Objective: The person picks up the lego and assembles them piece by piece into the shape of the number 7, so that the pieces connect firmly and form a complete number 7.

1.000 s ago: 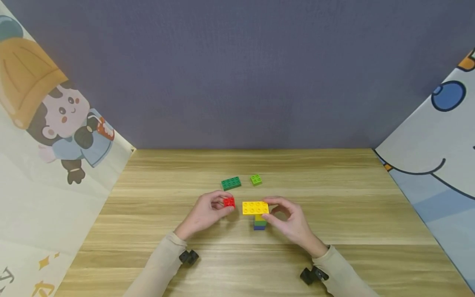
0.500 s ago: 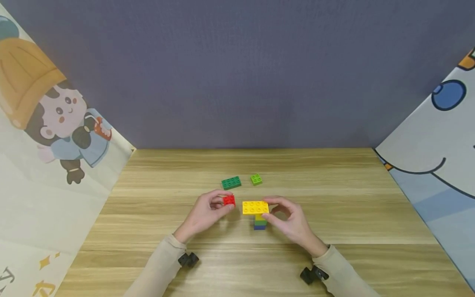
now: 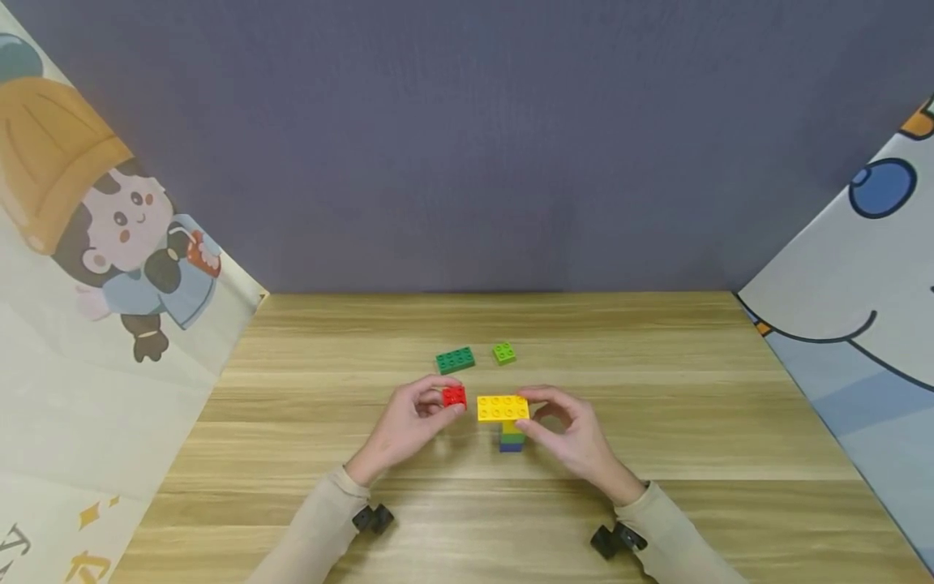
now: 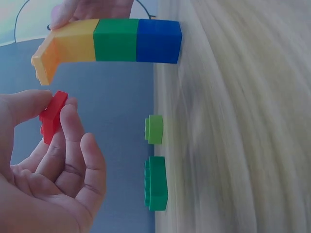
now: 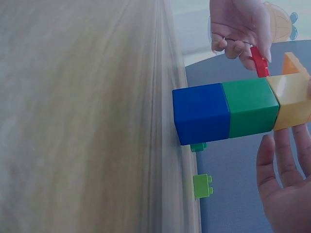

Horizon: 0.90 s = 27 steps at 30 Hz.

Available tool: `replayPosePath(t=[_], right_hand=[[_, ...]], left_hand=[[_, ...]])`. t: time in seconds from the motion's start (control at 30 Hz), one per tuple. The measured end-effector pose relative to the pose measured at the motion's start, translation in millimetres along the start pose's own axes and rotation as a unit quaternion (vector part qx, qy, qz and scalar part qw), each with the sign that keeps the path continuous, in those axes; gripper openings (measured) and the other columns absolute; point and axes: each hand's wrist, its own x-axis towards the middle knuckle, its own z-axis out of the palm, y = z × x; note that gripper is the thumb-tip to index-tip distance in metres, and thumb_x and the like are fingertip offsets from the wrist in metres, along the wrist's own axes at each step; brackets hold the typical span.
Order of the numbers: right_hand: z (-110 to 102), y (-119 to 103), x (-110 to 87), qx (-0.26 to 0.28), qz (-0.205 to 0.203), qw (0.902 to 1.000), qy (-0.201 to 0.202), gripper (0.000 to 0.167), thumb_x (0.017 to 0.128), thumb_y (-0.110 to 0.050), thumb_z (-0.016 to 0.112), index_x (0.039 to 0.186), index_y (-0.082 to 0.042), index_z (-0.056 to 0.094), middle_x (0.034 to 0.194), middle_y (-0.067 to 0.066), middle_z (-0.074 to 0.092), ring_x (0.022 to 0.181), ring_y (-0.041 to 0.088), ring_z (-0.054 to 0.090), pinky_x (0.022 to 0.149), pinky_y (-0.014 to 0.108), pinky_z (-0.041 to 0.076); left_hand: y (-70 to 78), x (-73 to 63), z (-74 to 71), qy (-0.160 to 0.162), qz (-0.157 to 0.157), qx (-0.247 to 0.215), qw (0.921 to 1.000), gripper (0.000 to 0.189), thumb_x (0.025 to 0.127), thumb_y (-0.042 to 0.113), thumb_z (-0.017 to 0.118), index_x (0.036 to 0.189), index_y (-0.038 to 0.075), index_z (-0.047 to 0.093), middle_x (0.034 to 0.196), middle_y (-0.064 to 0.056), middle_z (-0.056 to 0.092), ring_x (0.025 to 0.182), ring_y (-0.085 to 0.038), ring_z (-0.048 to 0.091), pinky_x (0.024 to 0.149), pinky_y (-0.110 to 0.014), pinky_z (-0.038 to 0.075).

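Observation:
Between thumb and fingertips my left hand (image 3: 409, 418) pinches a small red toy brick (image 3: 454, 397), held clear of the table. My right hand (image 3: 576, 434) grips the right end of a flat yellow toy brick (image 3: 496, 409) with two rows of studs. That plate tops a stack: a yellow block (image 4: 77, 40), a green block (image 4: 115, 40), and a blue block (image 4: 159, 41) at the bottom on the table. The yellow plate juts out to the left beyond the stack. In the left wrist view the red brick sits just beside the plate's overhanging end, a small gap between them.
Beyond the hands, a dark green brick (image 3: 455, 359) and a small lime green brick (image 3: 503, 353) lie on the wooden table (image 3: 328, 341). A grey-blue panel (image 3: 496, 146) stands at the back, with cartoon-printed sheets at both sides.
My left hand with the red brick has shifted very slightly right, closer to the yellow plate. My right hand and the stack have stayed in place.

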Motion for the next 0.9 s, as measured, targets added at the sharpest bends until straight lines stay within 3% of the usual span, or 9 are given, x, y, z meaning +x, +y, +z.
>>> replayPosePath(t=[0.17, 0.27, 0.53, 0.8, 0.9], right_hand=[[0, 1, 0.1, -0.002, 0.002, 1.0, 0.001, 0.039, 0.083, 0.017, 0.078, 0.12, 0.005, 0.072, 0.122, 0.002, 0.077, 0.104, 0.001, 0.068, 0.08, 0.023, 0.061], [1, 1, 0.7, 0.0, -0.003, 1.0, 0.002, 0.04, 0.083, 0.018, 0.078, 0.12, 0.006, 0.072, 0.122, 0.007, 0.077, 0.104, 0.002, 0.068, 0.08, 0.023, 0.061], [2, 1, 1.8, 0.0, 0.001, 1.0, 0.0, 0.039, 0.083, 0.017, 0.078, 0.12, 0.005, 0.072, 0.123, -0.001, 0.076, 0.106, 0.002, 0.068, 0.08, 0.023, 0.061], [3, 1, 2.3, 0.004, 0.0, 1.0, 0.0, 0.039, 0.083, 0.018, 0.078, 0.12, 0.006, 0.072, 0.124, -0.004, 0.076, 0.106, 0.001, 0.068, 0.081, 0.022, 0.061], [3, 1, 2.4, 0.004, 0.002, 1.0, 0.0, 0.039, 0.083, 0.018, 0.078, 0.12, 0.006, 0.072, 0.123, -0.003, 0.076, 0.106, 0.002, 0.068, 0.081, 0.022, 0.061]], left_hand=[[3.0, -3.3, 2.2, -0.012, -0.008, -0.016, 0.9998, 0.036, 0.1, 0.019, 0.075, 0.134, 0.011, 0.069, 0.107, -0.021, 0.08, 0.091, -0.035, 0.072, 0.074, -0.024, 0.053], [4.2, -4.2, 3.6, -0.018, -0.011, -0.027, 0.9994, 0.037, 0.101, 0.019, 0.073, 0.136, 0.007, 0.067, 0.111, -0.019, 0.08, 0.099, -0.043, 0.073, 0.075, -0.024, 0.054], [7.7, -7.1, 4.6, -0.028, -0.016, -0.054, 0.998, 0.038, 0.101, 0.019, 0.073, 0.136, 0.005, 0.066, 0.115, -0.022, 0.079, 0.106, -0.046, 0.074, 0.078, -0.026, 0.056], [11.9, -8.8, 6.2, -0.04, -0.008, -0.08, 0.9959, 0.035, 0.102, 0.016, 0.073, 0.134, 0.006, 0.067, 0.115, -0.019, 0.08, 0.109, -0.048, 0.074, 0.086, -0.045, 0.064], [12.0, -9.8, 6.3, -0.045, -0.01, -0.081, 0.9956, 0.036, 0.102, 0.016, 0.072, 0.137, 0.004, 0.066, 0.115, -0.02, 0.08, 0.105, -0.048, 0.075, 0.082, -0.041, 0.065]])
